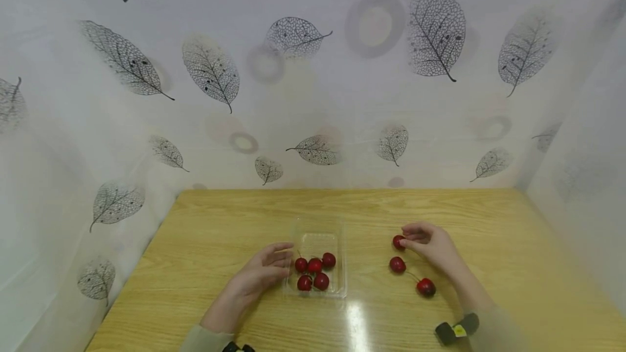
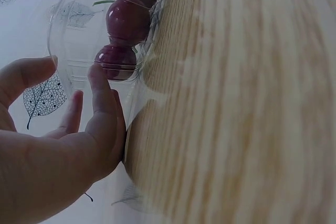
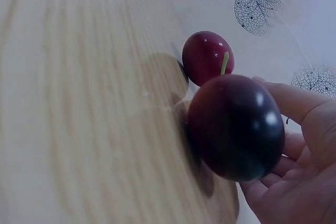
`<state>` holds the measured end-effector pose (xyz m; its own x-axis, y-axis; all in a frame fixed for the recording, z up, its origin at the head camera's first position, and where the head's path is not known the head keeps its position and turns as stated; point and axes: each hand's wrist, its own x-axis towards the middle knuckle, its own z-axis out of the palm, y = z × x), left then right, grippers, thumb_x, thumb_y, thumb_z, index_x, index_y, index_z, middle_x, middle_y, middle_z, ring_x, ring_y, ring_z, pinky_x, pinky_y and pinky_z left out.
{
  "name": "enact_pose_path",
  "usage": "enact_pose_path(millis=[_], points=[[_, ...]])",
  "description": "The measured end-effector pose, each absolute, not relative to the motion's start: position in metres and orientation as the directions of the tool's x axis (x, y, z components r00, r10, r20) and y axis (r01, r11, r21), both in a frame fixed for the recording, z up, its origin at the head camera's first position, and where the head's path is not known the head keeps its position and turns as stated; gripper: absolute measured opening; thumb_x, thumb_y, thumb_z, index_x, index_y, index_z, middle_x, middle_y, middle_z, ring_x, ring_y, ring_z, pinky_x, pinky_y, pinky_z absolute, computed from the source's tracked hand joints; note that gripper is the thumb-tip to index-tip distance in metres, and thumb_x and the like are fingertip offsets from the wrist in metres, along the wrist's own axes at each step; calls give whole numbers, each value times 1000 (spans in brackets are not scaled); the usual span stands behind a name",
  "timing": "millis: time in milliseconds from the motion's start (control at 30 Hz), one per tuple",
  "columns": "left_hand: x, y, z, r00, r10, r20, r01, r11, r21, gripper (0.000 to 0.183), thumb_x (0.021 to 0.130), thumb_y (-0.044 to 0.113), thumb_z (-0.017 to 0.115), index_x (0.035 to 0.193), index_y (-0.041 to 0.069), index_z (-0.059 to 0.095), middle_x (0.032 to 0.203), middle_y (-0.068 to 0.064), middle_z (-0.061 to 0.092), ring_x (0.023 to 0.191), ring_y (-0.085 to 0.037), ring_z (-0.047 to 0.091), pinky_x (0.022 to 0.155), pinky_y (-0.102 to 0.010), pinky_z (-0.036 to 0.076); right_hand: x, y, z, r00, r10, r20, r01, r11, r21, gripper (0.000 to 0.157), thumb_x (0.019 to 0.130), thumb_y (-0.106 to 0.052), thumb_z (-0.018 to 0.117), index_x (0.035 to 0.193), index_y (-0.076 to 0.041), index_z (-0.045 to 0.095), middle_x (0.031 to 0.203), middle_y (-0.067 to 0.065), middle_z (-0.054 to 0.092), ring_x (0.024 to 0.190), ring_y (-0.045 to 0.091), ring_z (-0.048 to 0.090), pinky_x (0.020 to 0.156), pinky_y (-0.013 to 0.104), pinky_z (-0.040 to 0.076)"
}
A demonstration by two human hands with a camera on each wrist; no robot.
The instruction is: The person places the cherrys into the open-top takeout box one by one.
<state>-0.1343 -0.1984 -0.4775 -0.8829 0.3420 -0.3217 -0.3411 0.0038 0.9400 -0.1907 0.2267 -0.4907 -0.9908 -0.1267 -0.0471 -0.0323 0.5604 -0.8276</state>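
A clear plastic box [image 1: 340, 287] holds several dark red cherries [image 1: 321, 281] in its near half. At its left side, my left hand [image 1: 264, 270] has its fingers loosely extended, fingertips right at the wall. In the left wrist view, the fingers [image 2: 102, 103] overlap the clear wall in front of the cherries [image 2: 127, 20]. To the right of the box, my right hand [image 1: 430, 243] has thumb and fingertips at the farthest loose cherry [image 1: 398, 242], the thumb overlapping it. The right wrist view hides that contact behind a large near cherry [image 3: 236, 127].
Two more loose cherries lie nearer on the wooden table [image 1: 220, 216]: one [image 1: 398, 265] just below the right fingertips, another [image 1: 426, 287] with a stem by the right wrist. A pale leaf-patterned sheet [image 1: 342, 96] stands behind and at both sides.
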Motion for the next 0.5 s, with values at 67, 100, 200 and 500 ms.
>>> enact_pose_path(millis=[67,100,200,500], points=[[-135,-199,-478,-884,341,-320,-339,3,941,76,92,-5,66,160,-6,33,164,-37,33,133,-24,56,105,-26,54,-191,227,-491,-989,-137,-61,-27,563,-826,41,94,-18,81,127,3,70,120,21,77,101,19,74,85,14,56],[-135,-199,-478,-884,340,-319,-339,2,941,76,92,-5,66,160,-6,33,164,-37,33,132,-23,57,105,-26,54,-190,227,-491,-987,-148,-65,-31,566,-824,42,94,-18,81,127,4,70,120,22,76,102,21,74,85,15,56],[-135,-199,-478,-885,341,-317,-337,-1,941,76,92,-6,65,160,-7,33,164,-37,34,133,-24,57,104,-25,54,-190,228,-491,-983,-169,-72,-38,570,-821,44,93,-17,82,128,6,69,121,23,76,105,27,74,85,15,56],[-135,-199,-478,-876,365,-314,-336,4,942,75,95,-2,66,161,-7,31,165,-37,32,137,-26,54,105,-25,54,-190,228,-490,-972,-220,-83,-64,585,-809,50,91,-18,84,130,6,67,124,23,74,110,32,72,89,19,57]])
